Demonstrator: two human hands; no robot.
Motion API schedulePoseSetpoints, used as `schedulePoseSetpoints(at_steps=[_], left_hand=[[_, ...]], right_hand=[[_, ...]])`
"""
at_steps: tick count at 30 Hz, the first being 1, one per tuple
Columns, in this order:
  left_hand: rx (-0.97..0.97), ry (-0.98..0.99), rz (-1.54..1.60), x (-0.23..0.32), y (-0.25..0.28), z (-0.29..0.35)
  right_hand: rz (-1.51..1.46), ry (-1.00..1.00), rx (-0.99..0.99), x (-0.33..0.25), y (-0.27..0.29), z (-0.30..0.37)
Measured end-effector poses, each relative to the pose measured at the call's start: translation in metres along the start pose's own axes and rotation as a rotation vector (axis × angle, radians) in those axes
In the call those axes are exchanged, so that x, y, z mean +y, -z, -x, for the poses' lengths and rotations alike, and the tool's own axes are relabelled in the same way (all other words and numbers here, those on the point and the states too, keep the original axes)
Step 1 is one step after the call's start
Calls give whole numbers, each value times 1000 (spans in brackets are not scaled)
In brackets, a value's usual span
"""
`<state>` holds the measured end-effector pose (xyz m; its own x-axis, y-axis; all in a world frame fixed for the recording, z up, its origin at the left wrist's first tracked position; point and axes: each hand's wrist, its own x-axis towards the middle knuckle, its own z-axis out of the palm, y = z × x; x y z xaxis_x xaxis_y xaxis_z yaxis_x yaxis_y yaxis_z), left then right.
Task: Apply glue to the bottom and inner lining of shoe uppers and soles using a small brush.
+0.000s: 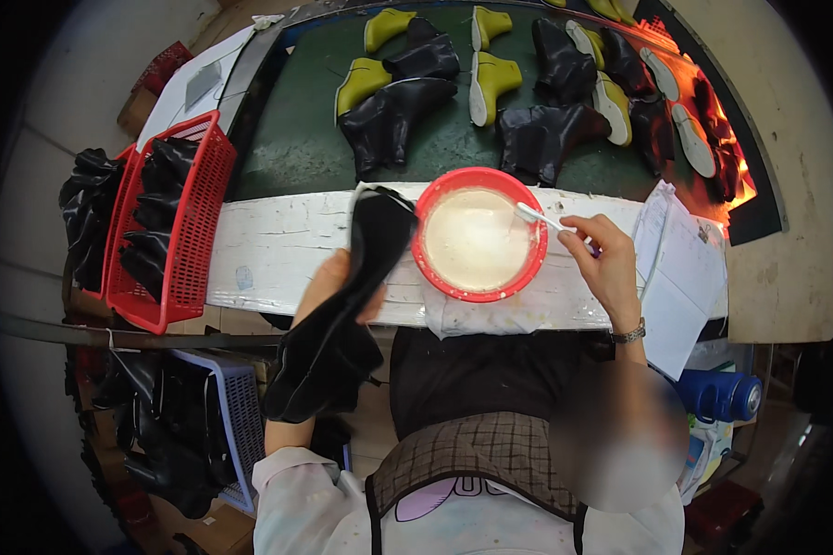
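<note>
My left hand is closed around a black boot upper, which stands tilted, its pale-edged end up beside the bowl and its shaft hanging over my forearm. A red bowl of creamy white liquid sits at the front of the bench. Pinched in my right hand is a white toothbrush, its head over the bowl's right rim. Whether the bristles touch the liquid, I cannot tell.
Behind the bench, a green conveyor belt carries black boot uppers and yellow-green shoe lasts; an orange glow lights its right end. Red baskets of black uppers stand left. Papers and a blue flask are right.
</note>
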<state>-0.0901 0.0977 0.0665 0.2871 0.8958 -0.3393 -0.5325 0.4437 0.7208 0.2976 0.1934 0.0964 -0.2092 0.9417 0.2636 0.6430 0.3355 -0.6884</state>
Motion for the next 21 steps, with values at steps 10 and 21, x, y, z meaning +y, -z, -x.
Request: schedulePoseSetpoints(at_steps=[10, 21], left_hand=[[-74, 522, -276, -33, -110, -14], [-24, 261, -591, 10, -103, 2]], right_hand=[[-688, -184, -347, -46, -10, 3], [-395, 2, -85, -35, 0, 9]])
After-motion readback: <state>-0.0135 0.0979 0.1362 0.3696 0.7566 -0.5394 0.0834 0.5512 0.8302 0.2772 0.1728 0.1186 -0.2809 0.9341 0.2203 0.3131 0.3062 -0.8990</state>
